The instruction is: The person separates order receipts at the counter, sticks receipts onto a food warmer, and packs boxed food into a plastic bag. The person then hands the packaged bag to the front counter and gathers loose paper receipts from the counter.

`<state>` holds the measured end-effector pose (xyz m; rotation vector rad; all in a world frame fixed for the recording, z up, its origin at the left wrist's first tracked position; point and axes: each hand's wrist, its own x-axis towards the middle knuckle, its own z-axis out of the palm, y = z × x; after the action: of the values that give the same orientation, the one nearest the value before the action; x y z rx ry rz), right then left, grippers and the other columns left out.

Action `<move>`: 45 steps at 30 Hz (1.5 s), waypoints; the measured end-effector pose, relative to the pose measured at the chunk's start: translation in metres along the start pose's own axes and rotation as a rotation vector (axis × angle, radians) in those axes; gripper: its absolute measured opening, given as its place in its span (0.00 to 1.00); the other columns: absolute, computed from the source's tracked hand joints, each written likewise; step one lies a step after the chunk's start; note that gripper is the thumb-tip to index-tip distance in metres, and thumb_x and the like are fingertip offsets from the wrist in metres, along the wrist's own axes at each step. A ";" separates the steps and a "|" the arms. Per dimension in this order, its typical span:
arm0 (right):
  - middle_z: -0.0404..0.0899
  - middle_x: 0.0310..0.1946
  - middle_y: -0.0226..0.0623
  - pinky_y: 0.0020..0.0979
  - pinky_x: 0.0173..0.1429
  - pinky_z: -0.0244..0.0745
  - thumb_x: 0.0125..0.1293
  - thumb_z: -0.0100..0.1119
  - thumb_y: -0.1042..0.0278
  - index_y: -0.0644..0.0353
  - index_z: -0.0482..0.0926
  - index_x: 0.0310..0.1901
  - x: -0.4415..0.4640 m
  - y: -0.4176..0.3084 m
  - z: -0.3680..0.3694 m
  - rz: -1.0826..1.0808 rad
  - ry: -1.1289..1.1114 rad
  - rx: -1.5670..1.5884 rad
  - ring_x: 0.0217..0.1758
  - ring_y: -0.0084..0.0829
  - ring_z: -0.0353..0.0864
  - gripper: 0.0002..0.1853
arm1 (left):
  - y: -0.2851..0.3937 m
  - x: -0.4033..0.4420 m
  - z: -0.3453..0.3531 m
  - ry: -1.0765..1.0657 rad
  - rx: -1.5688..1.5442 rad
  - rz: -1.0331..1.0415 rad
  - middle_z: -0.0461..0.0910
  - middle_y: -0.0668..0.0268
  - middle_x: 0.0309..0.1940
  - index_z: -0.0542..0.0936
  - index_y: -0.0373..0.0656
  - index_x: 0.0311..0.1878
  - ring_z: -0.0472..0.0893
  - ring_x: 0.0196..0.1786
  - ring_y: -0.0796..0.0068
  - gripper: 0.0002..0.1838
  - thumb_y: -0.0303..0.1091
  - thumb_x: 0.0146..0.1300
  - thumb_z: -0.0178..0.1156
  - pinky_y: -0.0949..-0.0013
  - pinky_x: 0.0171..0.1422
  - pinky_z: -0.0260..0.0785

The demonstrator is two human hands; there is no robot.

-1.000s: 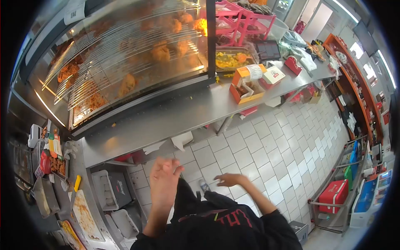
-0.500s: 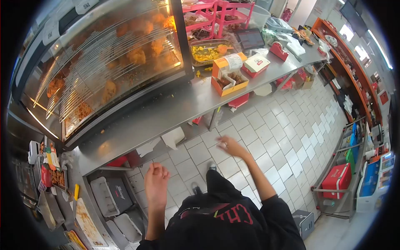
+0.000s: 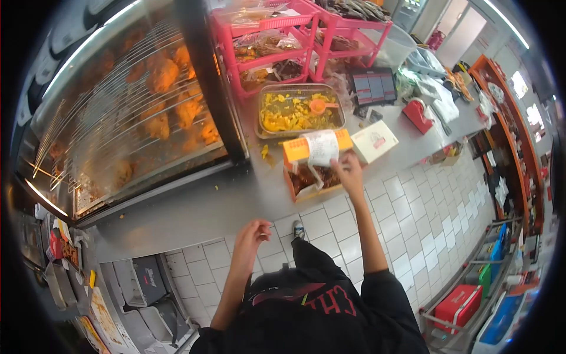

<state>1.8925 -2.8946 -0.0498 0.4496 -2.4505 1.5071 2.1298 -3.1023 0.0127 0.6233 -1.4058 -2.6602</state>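
Observation:
My right hand (image 3: 349, 171) is at the right side of an open orange food box (image 3: 298, 150), fingers apart beside a white printed slip (image 3: 322, 148) on its lid. Whether the fingertips touch the box is unclear. Brown pieces of food (image 3: 309, 177) and white paper lie inside the box. My left hand (image 3: 254, 231) hangs in front of the counter, loosely curled with its fingers apart, and holds nothing. A closed white box (image 3: 375, 143) sits just right of the orange one. Behind them is a tray of yellow food (image 3: 299, 111) with an orange scoop (image 3: 318, 107).
A glass warming cabinet (image 3: 227, 112) with fried pieces on racks fills the left of the steel counter (image 3: 177, 206). Pink tiered racks (image 3: 272, 25), a dark screen (image 3: 372, 86) and a red tape dispenser (image 3: 417, 115) stand farther back. Grey bins (image 3: 144, 282) are below left.
My right hand has moved up and forward from over the floor to the orange box. My left hand has shifted right. The view has moved nearer the boxes and tray.

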 end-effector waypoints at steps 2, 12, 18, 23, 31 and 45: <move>0.71 0.23 0.28 0.20 0.27 0.65 0.59 0.58 0.66 0.61 0.68 0.27 -0.006 -0.029 -0.011 0.203 -0.234 0.419 0.24 0.17 0.69 0.11 | -0.007 0.034 0.019 0.013 0.054 -0.027 0.75 0.65 0.39 0.75 0.37 0.40 0.74 0.41 0.76 0.13 0.36 0.65 0.44 0.72 0.48 0.63; 0.77 0.21 0.34 0.20 0.28 0.64 0.63 0.52 0.72 0.60 0.64 0.37 -0.048 -0.083 -0.017 0.463 -1.017 0.412 0.26 0.15 0.72 0.07 | 0.004 0.120 0.039 -0.211 -0.545 -0.187 0.66 0.52 0.57 0.55 0.35 0.63 0.68 0.59 0.53 0.27 0.35 0.64 0.48 0.56 0.60 0.64; 0.81 0.29 0.44 0.24 0.34 0.69 0.62 0.52 0.70 0.62 0.66 0.40 -0.054 -0.088 -0.025 0.464 -1.173 0.186 0.30 0.24 0.79 0.08 | 0.019 0.106 0.014 -0.113 -0.673 -0.038 0.62 0.54 0.60 0.53 0.36 0.63 0.67 0.59 0.51 0.27 0.35 0.64 0.47 0.53 0.60 0.64; 0.79 0.22 0.35 0.17 0.26 0.60 0.63 0.52 0.72 0.63 0.67 0.38 -0.079 -0.082 -0.018 0.493 -1.179 0.260 0.24 0.13 0.70 0.06 | 0.025 0.084 -0.017 0.047 -0.680 0.110 0.60 0.56 0.62 0.52 0.41 0.65 0.68 0.57 0.55 0.28 0.38 0.65 0.46 0.54 0.59 0.64; 0.80 0.24 0.36 0.17 0.26 0.61 0.63 0.52 0.71 0.64 0.68 0.38 -0.076 -0.093 -0.012 0.438 -1.325 0.145 0.24 0.14 0.71 0.07 | 0.045 0.054 -0.048 0.171 -0.657 0.309 0.64 0.59 0.59 0.51 0.65 0.66 0.71 0.54 0.61 0.27 0.41 0.66 0.44 0.58 0.56 0.66; 0.80 0.25 0.41 0.22 0.27 0.66 0.63 0.52 0.68 0.62 0.69 0.39 -0.074 -0.088 -0.012 0.355 -1.313 0.047 0.24 0.22 0.75 0.08 | 0.034 0.051 -0.061 0.227 -0.864 0.362 0.75 0.70 0.41 0.65 0.52 0.57 0.77 0.37 0.71 0.21 0.50 0.66 0.43 0.63 0.46 0.70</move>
<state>1.9948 -2.9110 0.0018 1.4469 -3.5734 1.6742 2.1022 -3.1818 -0.0067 0.4753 -0.2039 -2.4459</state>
